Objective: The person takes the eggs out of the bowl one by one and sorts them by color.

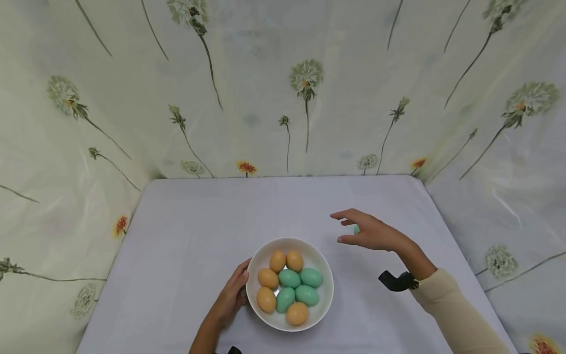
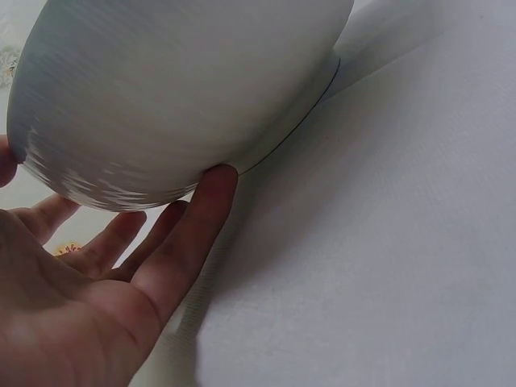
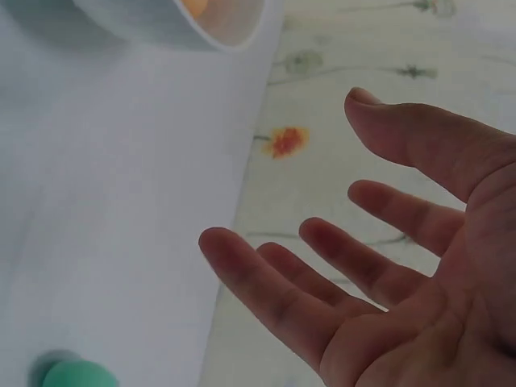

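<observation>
A white bowl [image 1: 325, 295] sits on the desk [image 1: 185, 236] near its front edge, holding 5 orange eggs [image 1: 266, 299] and 4 green eggs [image 1: 289, 278] packed close together. The left hand [image 1: 232, 295] rests against the bowl's outer wall at about 9 o'clock, fingers straight and relaxed, not curled around the rim; in the left wrist view the fingertips [image 2: 214, 185] touch the underside of the bowl [image 2: 177, 89] where it meets the desk [image 2: 387, 266].

The right hand [image 1: 369, 231] hovers above the desk at about 2 o'clock from the bowl, well apart from it, palm down and fingers spread loosely, holding nothing. A loose green egg [image 1: 355, 229] lies on the desk just beneath that hand, mostly hidden by it in the head view. In the right wrist view the open right hand [image 3: 387, 266] shows its fingers apart, with the loose green egg [image 3: 79, 375] lying on the desk [image 3: 121, 201] at about 8 o'clock from the fingers, clear of them. A cream sleeve [image 1: 455, 314] covers the right forearm. A flower-printed curtain [image 1: 283, 88] hangs round the desk.
</observation>
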`<action>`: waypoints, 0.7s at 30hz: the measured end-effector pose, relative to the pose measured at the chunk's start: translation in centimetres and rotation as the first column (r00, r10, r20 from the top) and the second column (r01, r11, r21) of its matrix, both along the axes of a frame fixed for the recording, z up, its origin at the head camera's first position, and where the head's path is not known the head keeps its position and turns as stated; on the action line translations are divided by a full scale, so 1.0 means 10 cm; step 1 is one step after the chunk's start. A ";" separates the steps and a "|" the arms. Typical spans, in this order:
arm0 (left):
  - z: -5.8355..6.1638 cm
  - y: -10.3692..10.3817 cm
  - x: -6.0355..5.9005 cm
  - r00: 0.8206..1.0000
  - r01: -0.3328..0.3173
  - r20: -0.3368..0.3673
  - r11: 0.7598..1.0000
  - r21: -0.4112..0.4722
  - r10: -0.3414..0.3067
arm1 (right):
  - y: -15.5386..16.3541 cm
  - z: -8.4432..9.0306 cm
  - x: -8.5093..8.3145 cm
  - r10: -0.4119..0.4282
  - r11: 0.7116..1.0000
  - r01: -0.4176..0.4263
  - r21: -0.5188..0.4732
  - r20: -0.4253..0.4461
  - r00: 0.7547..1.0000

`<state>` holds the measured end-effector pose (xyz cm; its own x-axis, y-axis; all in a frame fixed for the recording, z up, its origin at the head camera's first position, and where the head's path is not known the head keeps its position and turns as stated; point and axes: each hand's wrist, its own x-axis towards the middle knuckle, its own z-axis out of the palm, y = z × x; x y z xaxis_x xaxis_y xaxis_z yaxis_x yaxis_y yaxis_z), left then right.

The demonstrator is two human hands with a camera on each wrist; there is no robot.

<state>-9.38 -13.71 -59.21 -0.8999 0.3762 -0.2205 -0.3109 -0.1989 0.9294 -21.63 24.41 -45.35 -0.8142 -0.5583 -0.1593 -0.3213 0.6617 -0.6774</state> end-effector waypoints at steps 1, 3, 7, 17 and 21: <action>0.00 0.00 0.00 1.000 -0.001 0.004 1.000 0.001 0.001 | -0.06 0.02 0.02 0.028 1.000 -0.028 -0.009 0.000 1.000; 0.01 0.00 0.00 1.000 -0.005 0.009 1.000 -0.003 0.005 | -0.18 0.05 0.06 0.086 0.996 -0.086 -0.034 0.005 0.996; 0.02 0.01 -0.01 1.000 -0.008 0.010 1.000 -0.009 0.008 | -0.38 0.07 0.12 0.196 0.978 -0.193 -0.084 0.034 0.980; 0.04 0.02 0.00 1.000 -0.005 -0.006 1.000 -0.014 0.005 | -0.72 -0.01 0.20 0.378 0.920 -0.361 -0.155 0.099 0.921; 0.04 0.02 0.00 1.000 -0.006 0.000 1.000 -0.011 0.006 | -0.82 -0.05 0.23 0.422 0.904 -0.403 -0.144 0.143 0.895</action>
<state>-9.36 -13.53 -58.84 -0.9021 0.3684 -0.2245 -0.3095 -0.1901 0.9317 -19.35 16.17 -45.84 -0.4738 -0.8595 -0.1917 -0.4256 0.4141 -0.8046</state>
